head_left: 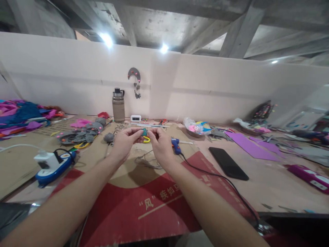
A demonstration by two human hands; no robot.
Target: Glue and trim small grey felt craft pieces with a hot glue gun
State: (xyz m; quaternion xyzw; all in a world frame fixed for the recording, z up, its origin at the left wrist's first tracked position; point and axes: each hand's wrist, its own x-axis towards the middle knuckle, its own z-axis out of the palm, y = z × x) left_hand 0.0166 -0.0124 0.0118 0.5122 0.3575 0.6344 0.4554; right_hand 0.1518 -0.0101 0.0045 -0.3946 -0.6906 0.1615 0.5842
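Note:
My left hand point(127, 141) and my right hand point(159, 141) meet over the cardboard, fingertips pinched on a small teal piece point(145, 132) that looks like felt. Fingers cover much of it. Just behind the hands shows a yellow loop point(146, 139), apparently a scissors handle. Grey yarn point(147, 161) lies loosely under my hands. To the right of my right hand rests a blue glue gun point(176, 146) with its black cord. Left of my left hand is a ball of grey yarn point(109, 138).
Grey felt pieces with pink dots point(77, 134) and a blue power strip point(55, 171) lie left. A bottle point(118, 106) stands by the wall, near a hanging moon ornament point(134, 77). On the right are a black phone point(228, 163), purple sheets point(250, 145) and a filled bowl point(196, 129).

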